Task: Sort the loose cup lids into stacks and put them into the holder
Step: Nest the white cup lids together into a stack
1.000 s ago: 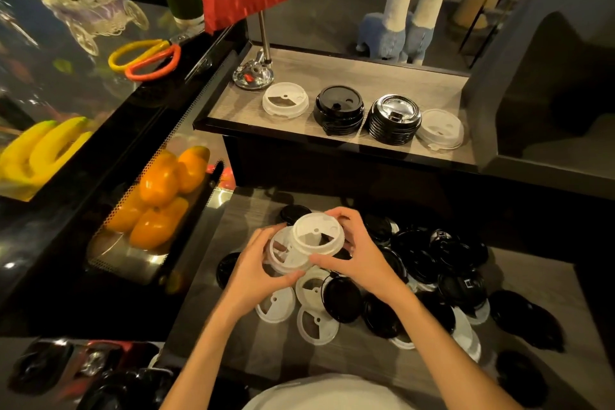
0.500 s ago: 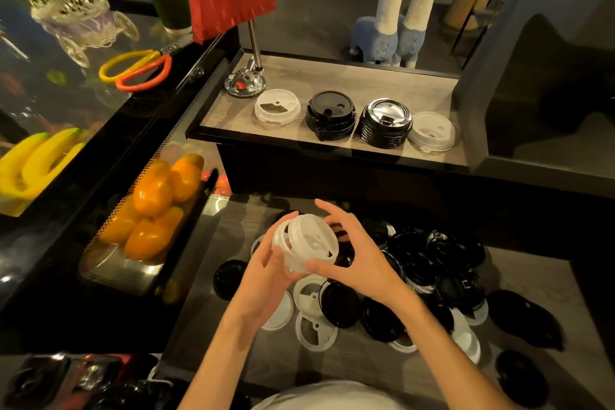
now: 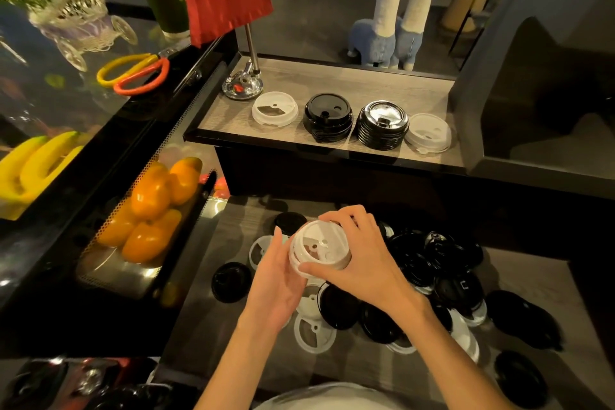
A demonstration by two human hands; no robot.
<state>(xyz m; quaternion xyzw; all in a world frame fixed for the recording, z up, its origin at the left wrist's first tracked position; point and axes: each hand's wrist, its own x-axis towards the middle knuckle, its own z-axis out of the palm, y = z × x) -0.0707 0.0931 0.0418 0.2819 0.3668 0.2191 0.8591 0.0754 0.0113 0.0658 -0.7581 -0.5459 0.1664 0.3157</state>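
Observation:
A small stack of white translucent lids (image 3: 317,248) hangs above the lower counter between both hands. My left hand (image 3: 279,276) cups its left side and underside. My right hand (image 3: 362,256) curls over the top and right rim. Below lies a pile of loose lids, black ones (image 3: 429,263) mostly to the right and white ones (image 3: 312,329) near the front. On the raised shelf (image 3: 416,90) stand sorted stacks: a white stack (image 3: 275,108), a black stack (image 3: 327,116), a black stack with a shiny top (image 3: 382,124) and another white stack (image 3: 431,133).
A flag stand (image 3: 243,86) with a red flag sits at the shelf's left end. Left of the counter is a glass case with orange fruit (image 3: 153,209), bananas (image 3: 36,163) and scissors (image 3: 133,75) on top. Plush llamas (image 3: 396,10) stand behind the shelf.
Two separate white lids were brought together into one stack between my hands. My right hand has closed over its top, and the stack sits slightly further right.

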